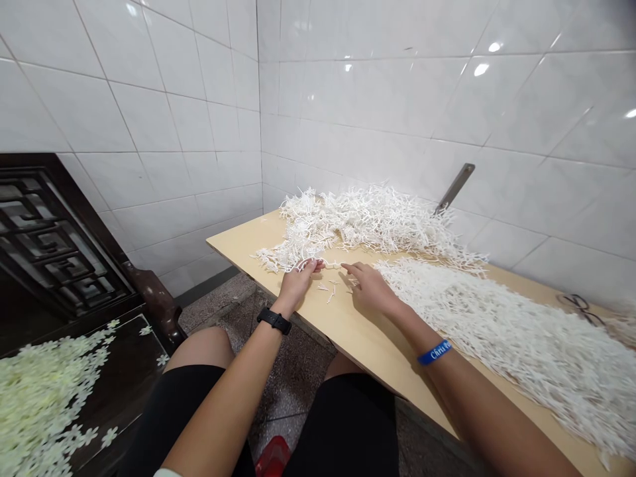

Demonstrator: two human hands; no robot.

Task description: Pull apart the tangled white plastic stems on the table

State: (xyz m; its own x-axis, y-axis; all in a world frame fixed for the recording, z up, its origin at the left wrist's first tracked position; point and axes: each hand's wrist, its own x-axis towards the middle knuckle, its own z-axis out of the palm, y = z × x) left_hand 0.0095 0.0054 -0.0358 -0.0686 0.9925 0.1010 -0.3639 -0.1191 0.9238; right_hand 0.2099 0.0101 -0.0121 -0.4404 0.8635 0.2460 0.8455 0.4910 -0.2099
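My left hand (297, 281), with a black band on its wrist, rests on the wooden tabletop (348, 331) and pinches a white plastic sprig (311, 264) at the edge of a tangled pile of white plastic sprigs (362, 222). My right hand (370, 287), with a blue wristband further up the arm, lies palm down beside it, index finger stretched toward a few loose white bits (332, 288) between the two hands. A second, flatter heap of white sprigs (517, 331) runs along the board to the right of my right arm.
A dark carved wooden bench (74, 265) stands at the left, strewn with pale yellow-green plastic flowers (40, 391). White tiled walls close in behind the table. A grey metal bar (454, 187) leans on the wall. Scissors (579, 306) lie at far right. A red object (272, 457) sits on the floor.
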